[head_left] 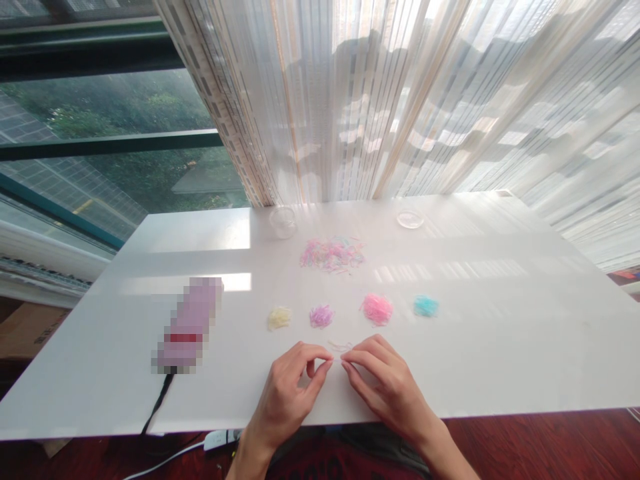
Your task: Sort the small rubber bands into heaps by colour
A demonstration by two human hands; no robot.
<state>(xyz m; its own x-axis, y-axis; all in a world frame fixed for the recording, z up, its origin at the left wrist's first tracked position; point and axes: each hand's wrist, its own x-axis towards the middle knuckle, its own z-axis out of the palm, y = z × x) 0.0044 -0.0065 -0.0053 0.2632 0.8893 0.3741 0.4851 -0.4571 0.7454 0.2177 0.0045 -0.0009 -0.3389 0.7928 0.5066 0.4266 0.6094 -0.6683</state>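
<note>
Near the front edge of the white table [480, 353], my left hand [293, 383] and my right hand [387, 377] face each other with fingertips pinched. A thin pale purple strip [337, 361] spans the small gap between them, held at both ends. Just beyond the fingertips lie a few loose pale strips [340, 346]. Past them is a row of small piles: yellow [279, 318], purple [321, 316], pink [377, 309] and blue [426, 306]. A mixed-colour heap of strips [333, 254] is spread farther back.
A clear round container [283, 222] and a clear shallow dish or lid [411, 219] stand at the back. On the left lies a pixelated purple object [193, 323] with a black strap [159, 405]. Curtains [350, 100] hang behind the table; a power strip [220, 439] is below the front edge.
</note>
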